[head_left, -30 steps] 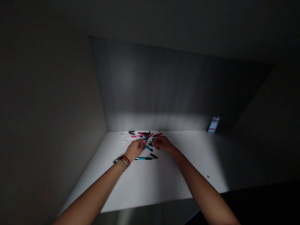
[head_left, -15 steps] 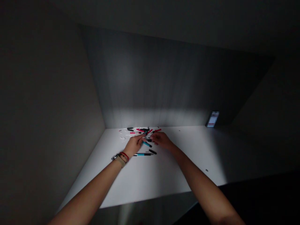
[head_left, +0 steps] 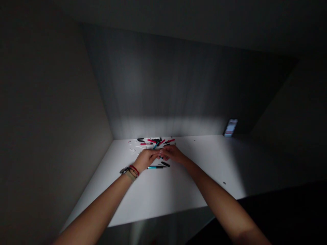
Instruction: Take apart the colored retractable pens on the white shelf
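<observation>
My left hand and my right hand meet over the white tabletop, fingertips pinched together and touching. What lies between the fingers is mostly hidden; a bit of blue and black shows just beneath them. Close in front of my hands lies a blue pen with a black grip and pointed tip. Beside it rests a black pen piece. Behind my fingers is a loose pile of red, black and blue pen parts, including a blue barrel and a red barrel.
Small white pieces lie left of the pile. A phone with a lit, blurred screen leans at the back right. A small dark round spot is near the front right. Grey panel walls rise behind the white tabletop.
My two hands have come together, the right moving slightly left and down against the left fingertips. The blue piece below them is now largely covered. The view has shifted slightly.
</observation>
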`<state>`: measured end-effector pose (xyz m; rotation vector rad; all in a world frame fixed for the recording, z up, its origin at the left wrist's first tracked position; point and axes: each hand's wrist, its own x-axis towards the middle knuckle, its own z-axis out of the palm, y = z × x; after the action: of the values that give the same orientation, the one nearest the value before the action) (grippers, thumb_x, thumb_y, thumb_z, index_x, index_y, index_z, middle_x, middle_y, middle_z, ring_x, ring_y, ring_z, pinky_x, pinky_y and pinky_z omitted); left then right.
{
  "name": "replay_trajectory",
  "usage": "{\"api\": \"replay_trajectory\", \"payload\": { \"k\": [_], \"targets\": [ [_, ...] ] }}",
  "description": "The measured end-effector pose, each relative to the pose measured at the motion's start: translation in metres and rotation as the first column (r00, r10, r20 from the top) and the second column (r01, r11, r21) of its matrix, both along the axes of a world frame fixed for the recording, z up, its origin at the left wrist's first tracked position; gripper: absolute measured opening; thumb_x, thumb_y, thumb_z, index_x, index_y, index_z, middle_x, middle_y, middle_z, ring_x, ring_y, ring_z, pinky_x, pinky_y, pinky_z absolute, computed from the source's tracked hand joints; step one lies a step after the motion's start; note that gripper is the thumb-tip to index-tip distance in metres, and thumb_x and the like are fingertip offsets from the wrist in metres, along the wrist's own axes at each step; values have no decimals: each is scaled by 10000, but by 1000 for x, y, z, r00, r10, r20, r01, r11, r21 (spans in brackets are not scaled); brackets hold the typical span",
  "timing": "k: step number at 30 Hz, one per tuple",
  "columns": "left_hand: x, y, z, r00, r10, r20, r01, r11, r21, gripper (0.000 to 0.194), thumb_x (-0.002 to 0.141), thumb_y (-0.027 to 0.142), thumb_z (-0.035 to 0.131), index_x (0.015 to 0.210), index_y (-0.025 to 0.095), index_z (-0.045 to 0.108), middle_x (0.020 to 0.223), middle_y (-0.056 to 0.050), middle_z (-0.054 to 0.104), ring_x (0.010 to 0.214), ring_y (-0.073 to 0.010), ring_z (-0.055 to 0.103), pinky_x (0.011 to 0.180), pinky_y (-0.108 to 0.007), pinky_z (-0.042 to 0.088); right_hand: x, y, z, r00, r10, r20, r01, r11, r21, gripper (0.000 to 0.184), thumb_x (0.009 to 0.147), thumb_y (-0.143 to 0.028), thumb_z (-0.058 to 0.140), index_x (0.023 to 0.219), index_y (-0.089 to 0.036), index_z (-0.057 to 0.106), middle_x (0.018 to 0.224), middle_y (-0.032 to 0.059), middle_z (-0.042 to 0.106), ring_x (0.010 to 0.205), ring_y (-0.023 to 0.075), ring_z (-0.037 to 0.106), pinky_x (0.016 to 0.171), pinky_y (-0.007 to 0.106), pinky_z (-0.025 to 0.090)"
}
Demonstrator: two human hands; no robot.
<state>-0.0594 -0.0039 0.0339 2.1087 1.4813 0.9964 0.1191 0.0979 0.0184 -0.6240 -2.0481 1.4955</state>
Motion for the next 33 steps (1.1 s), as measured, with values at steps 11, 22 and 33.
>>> {"api": "replay_trajectory", "payload": {
  "k": [11,22,33],
  "targets": [
    [-8,-10,21,829,476,295,-544,808,225,483,993,490,318,1170,176,639,816,-39,714,724,-173,630,708,-253,448,11,9,14,970,-229,-85,223,971,-83,468,760,-595,667,938,-162,671,861,72,744,509,112,638,437,200,497],
    [-6,-4,3,994,-47,-97,47,999,6,348,815,544,643,837,207,723,718,-9,672,621,-142,570,565,-236,369,12,27,2,911,-403,-83,402,915,-31,394,780,-518,600,903,-151,673,701,34,695,423,83,544,356,170,380],
    [-13,-3,0,956,-223,-188,227,974,-1,161,813,368,695,807,222,761,826,-35,677,751,-154,609,706,-252,436,16,30,7,848,-510,-145,515,857,-1,346,785,-452,533,818,-139,678,623,19,638,421,85,497,370,185,358]
  ]
}}
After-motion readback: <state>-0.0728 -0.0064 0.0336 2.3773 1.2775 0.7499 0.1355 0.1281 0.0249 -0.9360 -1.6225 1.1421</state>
